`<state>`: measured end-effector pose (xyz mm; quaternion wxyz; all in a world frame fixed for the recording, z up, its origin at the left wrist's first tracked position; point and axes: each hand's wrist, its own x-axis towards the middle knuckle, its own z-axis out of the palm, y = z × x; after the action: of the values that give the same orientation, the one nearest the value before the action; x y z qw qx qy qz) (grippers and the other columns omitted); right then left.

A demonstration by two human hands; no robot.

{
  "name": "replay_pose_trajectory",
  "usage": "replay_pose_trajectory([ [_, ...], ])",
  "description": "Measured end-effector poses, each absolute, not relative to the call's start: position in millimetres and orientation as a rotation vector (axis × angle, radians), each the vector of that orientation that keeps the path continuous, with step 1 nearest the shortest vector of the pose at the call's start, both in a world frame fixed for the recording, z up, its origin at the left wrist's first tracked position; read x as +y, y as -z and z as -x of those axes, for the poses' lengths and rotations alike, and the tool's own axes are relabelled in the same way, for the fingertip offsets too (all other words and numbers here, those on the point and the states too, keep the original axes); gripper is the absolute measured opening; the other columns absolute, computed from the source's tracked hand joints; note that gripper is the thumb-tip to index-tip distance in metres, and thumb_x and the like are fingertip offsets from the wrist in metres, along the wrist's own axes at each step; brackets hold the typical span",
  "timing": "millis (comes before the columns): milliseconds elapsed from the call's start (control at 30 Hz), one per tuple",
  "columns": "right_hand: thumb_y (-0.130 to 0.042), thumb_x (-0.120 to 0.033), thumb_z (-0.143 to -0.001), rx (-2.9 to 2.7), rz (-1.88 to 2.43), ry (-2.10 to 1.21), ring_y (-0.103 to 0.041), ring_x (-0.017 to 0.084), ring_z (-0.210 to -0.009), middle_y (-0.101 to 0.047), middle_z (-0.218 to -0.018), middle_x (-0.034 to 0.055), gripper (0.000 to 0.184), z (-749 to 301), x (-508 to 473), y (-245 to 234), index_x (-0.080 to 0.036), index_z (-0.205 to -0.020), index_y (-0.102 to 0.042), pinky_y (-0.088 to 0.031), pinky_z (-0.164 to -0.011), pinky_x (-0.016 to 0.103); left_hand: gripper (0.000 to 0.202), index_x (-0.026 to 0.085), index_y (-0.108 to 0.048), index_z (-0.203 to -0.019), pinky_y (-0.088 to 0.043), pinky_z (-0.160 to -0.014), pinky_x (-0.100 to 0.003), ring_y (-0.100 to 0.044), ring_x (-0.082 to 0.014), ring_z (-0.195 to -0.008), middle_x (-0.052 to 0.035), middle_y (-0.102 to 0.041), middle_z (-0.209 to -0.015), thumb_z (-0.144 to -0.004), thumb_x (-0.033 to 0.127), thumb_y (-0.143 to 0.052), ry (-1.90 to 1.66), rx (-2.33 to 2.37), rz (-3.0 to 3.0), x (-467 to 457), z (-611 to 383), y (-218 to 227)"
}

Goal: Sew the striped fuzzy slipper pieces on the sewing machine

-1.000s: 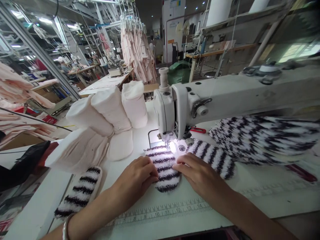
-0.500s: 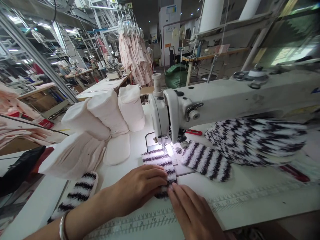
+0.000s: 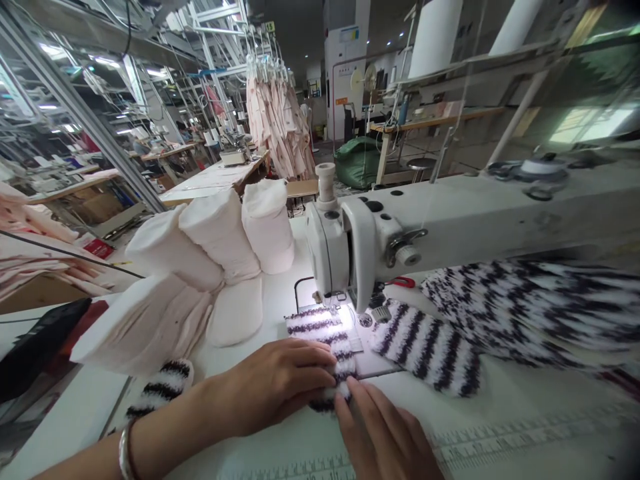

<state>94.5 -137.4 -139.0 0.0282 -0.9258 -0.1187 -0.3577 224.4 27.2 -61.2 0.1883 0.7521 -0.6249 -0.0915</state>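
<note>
A fuzzy black-and-white striped fabric piece (image 3: pixel 320 330) lies flat on the table with its far end under the needle of the white sewing machine (image 3: pixel 350 247). My left hand (image 3: pixel 273 387) lies palm down on the piece's left and near side, fingers together. From the near edge my right hand (image 3: pixel 380 433) comes in, its fingertips pressing the piece's near right corner. Both hands press the fabric flat; neither lifts it.
Another striped piece (image 3: pixel 425 347) lies just right of the needle, and a big striped stack (image 3: pixel 535 313) sits under the machine arm. White fabric bundles (image 3: pixel 215 233) stand at the left. A striped piece (image 3: pixel 160 390) lies near my left wrist. A ruler strip (image 3: pixel 500 433) runs along the table front.
My right hand drew back from the piece's right side toward me and now touches its near corner. The left hand stayed on the piece. The view shifted slightly.
</note>
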Motion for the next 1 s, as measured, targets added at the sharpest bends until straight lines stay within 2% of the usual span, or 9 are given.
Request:
replay_pose_trajectory([
  [367,-0.022,-0.011,-0.096,-0.433,2.820,0.945,-0.055,0.022,-0.107,-0.064,-0.113,0.0075,0.044,-127,-147,130,-0.017,-0.108,-0.064,-0.037,-0.085,0.036,0.022,0.016,-0.060,-0.108,-0.047,-0.099,-0.032,-0.059,-0.0172,-0.109,-0.0099,-0.062,-0.120,-0.094,0.015,-0.044,0.161,-1.696,-2.051,26,-253,67],
  [467,-0.021,-0.005,-0.092,-0.448,2.782,0.934,-0.054,0.019,-0.108,-0.065,-0.112,0.0048,0.048,-135,-152,122,-0.019,-0.106,-0.064,-0.037,-0.085,0.034,0.024,0.016,-0.059,-0.111,-0.047,-0.097,-0.030,-0.058,-0.0165,-0.109,-0.0097,-0.062,-0.118,-0.093,0.012,-0.045,0.192,-1.684,-2.082,25,-258,66],
  [600,-0.028,0.000,-0.079,-0.506,2.708,0.858,-0.053,0.018,-0.108,-0.063,-0.115,0.0020,0.051,-146,-163,116,-0.020,-0.108,-0.064,-0.038,-0.085,0.033,0.027,0.016,-0.058,-0.116,-0.048,-0.093,-0.028,-0.058,-0.0160,-0.107,-0.0101,-0.062,-0.115,-0.093,0.013,-0.044,0.187,-1.671,-2.136,24,-261,65],
  [700,-0.031,-0.001,-0.072,-0.495,2.658,0.757,-0.055,0.019,-0.099,-0.062,-0.112,0.0023,0.054,-152,-172,118,-0.023,-0.110,-0.063,-0.043,-0.076,0.032,0.027,0.018,-0.057,-0.117,-0.048,-0.088,-0.029,-0.058,-0.0167,-0.103,-0.0094,-0.062,-0.110,-0.094,0.016,-0.043,0.130,-1.647,-2.206,24,-261,67],
  [833,-0.030,0.002,-0.073,-0.463,2.702,0.733,-0.057,0.016,-0.072,-0.065,-0.092,0.0022,0.060,-160,-184,113,-0.032,-0.109,-0.064,-0.044,-0.055,0.026,0.027,0.021,-0.056,-0.117,-0.049,-0.081,-0.031,-0.057,-0.0174,-0.094,-0.0071,-0.062,-0.103,-0.092,0.018,-0.046,0.047,-1.606,-2.288,23,-258,73],
  [900,-0.032,-0.001,-0.073,-0.510,2.741,0.715,-0.057,0.016,-0.064,-0.064,-0.083,0.0038,0.054,-165,-190,106,-0.030,-0.103,-0.067,-0.045,-0.050,0.025,0.027,0.021,-0.056,-0.116,-0.050,-0.079,-0.033,-0.056,-0.0189,-0.093,-0.0068,-0.061,-0.104,-0.090,0.020,-0.050,0.020,-1.559,-2.346,20,-254,77],
  [1000,-0.037,-0.006,-0.072,-0.516,2.821,0.707,-0.059,0.020,-0.067,-0.061,-0.073,0.0049,0.041,-170,-195,96,-0.027,-0.090,-0.068,-0.049,-0.051,0.028,0.024,0.019,-0.057,-0.112,-0.051,-0.074,-0.036,-0.054,-0.0211,-0.089,-0.0072,-0.059,-0.100,-0.089,0.021,-0.050,-0.061,-1.483,-2.452,15,-245,81],
])
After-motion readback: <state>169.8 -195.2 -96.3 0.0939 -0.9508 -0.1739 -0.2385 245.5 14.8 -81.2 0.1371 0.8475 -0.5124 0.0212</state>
